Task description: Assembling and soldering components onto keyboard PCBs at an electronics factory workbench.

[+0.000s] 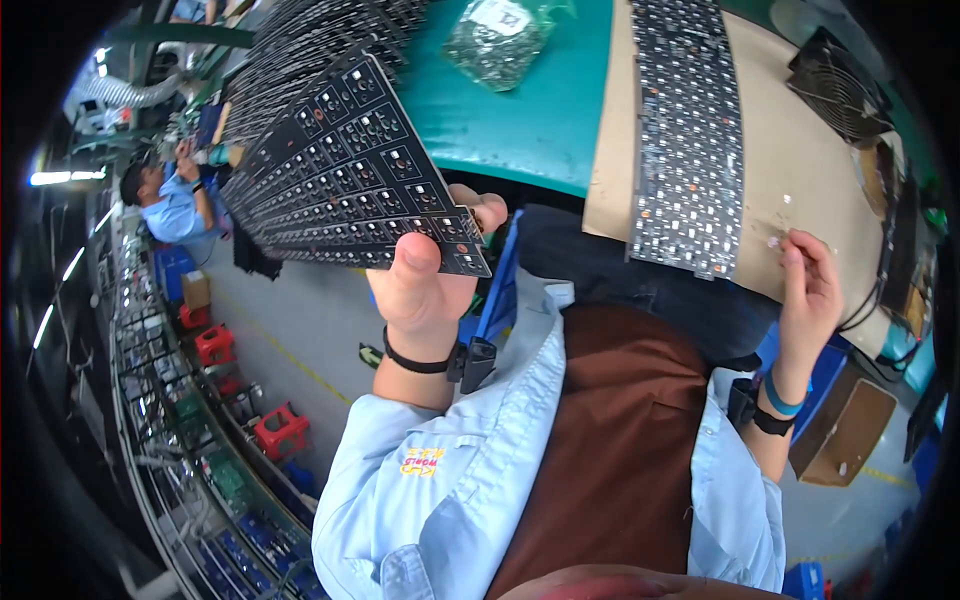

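My left hand (pixel 428 295) grips the near right corner of a long black keyboard circuit board (pixel 365 175), thumb on its face and fingers behind. The board is raised and tilted, with rows of small white parts and round holes showing. Another circuit board (pixel 690 140), dense with small pale parts, lies lengthwise on a tan cardboard sheet (pixel 775 130). To the right of that board, my right hand (pixel 815 290) hovers over the sheet with thumb and forefinger drawn together. A tiny pale speck shows by its fingertips; what it is I cannot make out.
A stack of dark boards (pixel 320 40) stands at the far left, beside a green mat (pixel 560 135). On the mat lies a clear bag of small parts (pixel 498 42). A black fan (pixel 840 85) sits far right. Another person (pixel 178 210) works at the left.
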Action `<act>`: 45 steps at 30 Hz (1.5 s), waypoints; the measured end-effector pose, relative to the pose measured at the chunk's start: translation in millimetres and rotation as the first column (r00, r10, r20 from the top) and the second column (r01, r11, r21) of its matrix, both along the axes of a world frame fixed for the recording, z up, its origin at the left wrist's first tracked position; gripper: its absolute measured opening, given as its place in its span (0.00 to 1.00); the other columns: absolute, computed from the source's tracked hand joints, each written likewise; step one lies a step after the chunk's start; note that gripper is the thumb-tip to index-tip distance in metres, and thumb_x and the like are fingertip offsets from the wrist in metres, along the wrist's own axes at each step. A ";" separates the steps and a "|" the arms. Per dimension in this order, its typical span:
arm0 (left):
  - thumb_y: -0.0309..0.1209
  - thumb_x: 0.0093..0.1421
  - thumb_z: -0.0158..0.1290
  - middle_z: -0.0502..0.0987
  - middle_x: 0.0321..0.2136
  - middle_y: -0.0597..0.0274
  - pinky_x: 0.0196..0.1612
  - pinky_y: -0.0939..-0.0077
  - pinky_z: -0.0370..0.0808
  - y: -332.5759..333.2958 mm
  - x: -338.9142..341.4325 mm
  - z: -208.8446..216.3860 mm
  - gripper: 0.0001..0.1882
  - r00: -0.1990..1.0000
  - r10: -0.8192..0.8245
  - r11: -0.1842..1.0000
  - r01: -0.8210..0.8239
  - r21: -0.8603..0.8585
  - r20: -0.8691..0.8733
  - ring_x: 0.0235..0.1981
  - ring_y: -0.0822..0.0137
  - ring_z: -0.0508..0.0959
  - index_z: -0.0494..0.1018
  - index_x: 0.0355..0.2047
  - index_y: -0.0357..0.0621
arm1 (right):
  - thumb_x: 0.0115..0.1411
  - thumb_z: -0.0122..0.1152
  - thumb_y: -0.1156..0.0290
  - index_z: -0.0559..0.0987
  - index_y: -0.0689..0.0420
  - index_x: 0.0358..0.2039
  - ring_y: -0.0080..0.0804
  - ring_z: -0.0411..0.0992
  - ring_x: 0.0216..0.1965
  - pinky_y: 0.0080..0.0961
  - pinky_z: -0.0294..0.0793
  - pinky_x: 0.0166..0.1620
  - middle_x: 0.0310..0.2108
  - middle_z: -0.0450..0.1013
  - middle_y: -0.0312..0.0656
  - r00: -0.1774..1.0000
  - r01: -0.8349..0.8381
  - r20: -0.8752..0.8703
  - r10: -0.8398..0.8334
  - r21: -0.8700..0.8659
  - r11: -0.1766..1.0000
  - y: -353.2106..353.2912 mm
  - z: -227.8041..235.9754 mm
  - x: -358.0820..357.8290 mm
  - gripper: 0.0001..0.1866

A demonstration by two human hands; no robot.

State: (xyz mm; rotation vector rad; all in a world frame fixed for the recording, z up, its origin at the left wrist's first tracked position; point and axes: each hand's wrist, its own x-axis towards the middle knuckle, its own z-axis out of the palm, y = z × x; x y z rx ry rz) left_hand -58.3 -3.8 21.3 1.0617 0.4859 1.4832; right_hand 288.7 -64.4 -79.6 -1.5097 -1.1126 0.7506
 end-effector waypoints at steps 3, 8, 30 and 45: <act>0.37 0.60 0.61 0.71 0.44 0.64 0.46 0.62 0.72 -2.6 -8.8 10.8 0.30 0.990 -0.067 0.998 0.063 0.031 0.125 0.39 0.64 0.78 0.62 0.59 0.45 | 0.66 0.55 0.77 0.76 0.66 0.47 0.20 0.72 0.39 0.15 0.70 0.45 0.39 0.75 0.37 1.000 -0.014 -0.009 0.014 0.003 1.000 -2.8 -0.7 7.2 0.10; 0.34 0.61 0.59 0.65 0.47 0.68 0.48 0.63 0.71 -1.7 -25.1 15.2 0.34 0.893 -0.273 0.959 0.222 0.178 0.357 0.42 0.65 0.77 0.56 0.65 0.53 | 0.66 0.55 0.76 0.76 0.66 0.48 0.20 0.73 0.41 0.15 0.70 0.46 0.41 0.75 0.38 0.999 -0.004 -0.041 0.004 0.021 1.000 -9.9 -5.3 15.8 0.11; 0.34 0.59 0.60 0.77 0.34 0.51 0.46 0.55 0.79 -11.2 -17.6 -19.1 0.16 0.734 0.533 0.764 -0.202 0.612 -0.422 0.39 0.52 0.81 0.74 0.42 0.35 | 0.65 0.56 0.77 0.77 0.66 0.46 0.20 0.72 0.39 0.15 0.70 0.43 0.39 0.76 0.39 1.000 0.002 -0.010 -0.002 0.004 1.000 -10.1 -0.4 5.7 0.10; 0.29 0.56 0.59 0.75 0.41 0.50 0.48 0.51 0.77 -9.9 -6.9 2.4 0.14 0.753 0.457 0.513 0.211 0.832 -0.473 0.42 0.47 0.81 0.73 0.43 0.45 | 0.64 0.57 0.77 0.77 0.65 0.45 0.19 0.72 0.36 0.13 0.69 0.39 0.36 0.77 0.37 0.999 -0.023 -0.031 0.023 -0.004 1.000 -9.3 -5.3 1.7 0.10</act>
